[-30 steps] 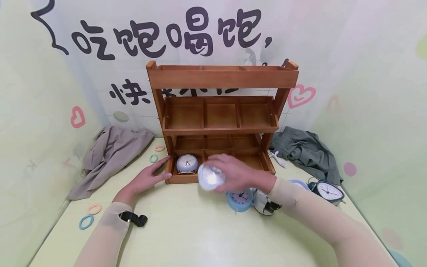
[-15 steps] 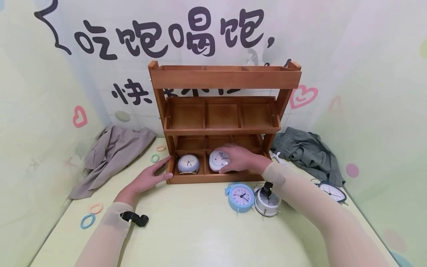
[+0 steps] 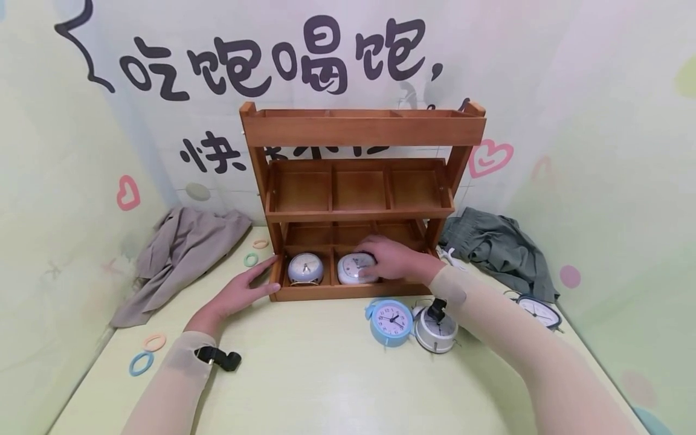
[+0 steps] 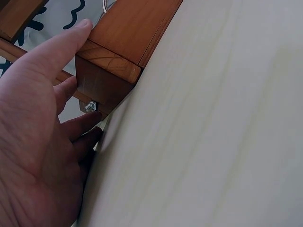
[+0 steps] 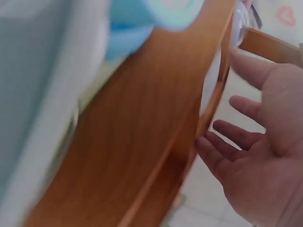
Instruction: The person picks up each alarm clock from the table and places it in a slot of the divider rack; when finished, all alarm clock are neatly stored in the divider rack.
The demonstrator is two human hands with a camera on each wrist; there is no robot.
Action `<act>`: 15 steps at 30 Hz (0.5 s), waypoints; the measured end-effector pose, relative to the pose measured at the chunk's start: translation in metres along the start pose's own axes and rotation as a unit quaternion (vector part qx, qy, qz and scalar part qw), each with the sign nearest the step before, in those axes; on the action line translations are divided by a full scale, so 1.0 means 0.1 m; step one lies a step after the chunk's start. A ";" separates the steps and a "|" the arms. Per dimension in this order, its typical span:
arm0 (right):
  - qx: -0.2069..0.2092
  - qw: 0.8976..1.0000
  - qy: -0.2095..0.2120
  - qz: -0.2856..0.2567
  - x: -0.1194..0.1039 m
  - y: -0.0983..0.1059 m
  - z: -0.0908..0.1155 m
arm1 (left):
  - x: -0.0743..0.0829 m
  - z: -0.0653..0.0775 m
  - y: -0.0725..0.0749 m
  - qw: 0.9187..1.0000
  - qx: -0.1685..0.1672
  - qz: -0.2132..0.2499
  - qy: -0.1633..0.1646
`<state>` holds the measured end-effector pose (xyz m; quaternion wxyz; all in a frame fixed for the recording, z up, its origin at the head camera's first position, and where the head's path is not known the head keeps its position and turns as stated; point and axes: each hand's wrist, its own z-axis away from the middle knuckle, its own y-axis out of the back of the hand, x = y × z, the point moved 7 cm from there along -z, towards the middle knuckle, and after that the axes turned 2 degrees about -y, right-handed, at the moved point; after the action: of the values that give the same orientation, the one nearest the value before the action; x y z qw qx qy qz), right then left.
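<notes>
Head view: two hands and one wooden shelf (image 3: pixel 364 131) with three tiers, three compartments to each. Of clocks, five in sight: two inside the shelf, three out on the table (image 3: pixel 326 386). In the bottom left compartment, one lavender clock (image 3: pixel 306 269). In the bottom middle compartment, one pale clock (image 3: pixel 351 270), face tipped up, at the right hand (image 3: pixel 393 258). Fingers of that hand loosely spread about the clock's right side, thumb in front, not clenched; hard to tell from the blurred right wrist view whether actually touching.

At the shelf's lower left corner, the left hand (image 3: pixel 239 294), fingers stretched along the outer side, thumb on the front corner, resting against wood. In the left wrist view, one bolt (image 4: pixel 91 106) near those fingertips.

Before the shelf, side by side, one light blue clock (image 3: pixel 391 324) and one white clock (image 3: pixel 434 337). Farther right, one dark-rimmed clock (image 3: pixel 538 313).

Over to the left, four rings: two orange, one green, one blue. Two heaped cloths, one mauve cloth (image 3: pixel 182 263) and one dark grey cloth (image 3: pixel 500 249), beside the latter one white cord (image 3: pixel 455 260). Two sleeves, two black straps, one to each arm.
</notes>
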<state>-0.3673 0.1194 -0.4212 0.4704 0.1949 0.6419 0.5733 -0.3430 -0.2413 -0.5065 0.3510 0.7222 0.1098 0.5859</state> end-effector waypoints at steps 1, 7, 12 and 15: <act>0.004 1.000 0.000 -0.008 0.01 0.03 0.04 | 0.00 0.00 0.00 1.000 0.000 -0.001 0.000; -0.002 0.998 0.029 -0.053 0.07 0.10 0.37 | 0.01 -0.01 -0.02 1.000 -0.002 0.001 -0.001; -0.033 0.993 0.085 -0.079 0.05 0.02 0.68 | 0.00 -0.02 -0.02 1.000 -0.003 -0.003 0.002; -0.057 0.990 0.092 -0.095 0.05 -0.03 0.81 | -0.01 -0.02 -0.01 1.000 -0.002 0.000 0.004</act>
<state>-0.3022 0.1671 -0.4177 0.4721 0.0525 0.6642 0.5773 -0.3446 -0.2407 -0.5082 0.3520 0.7190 0.1106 0.5889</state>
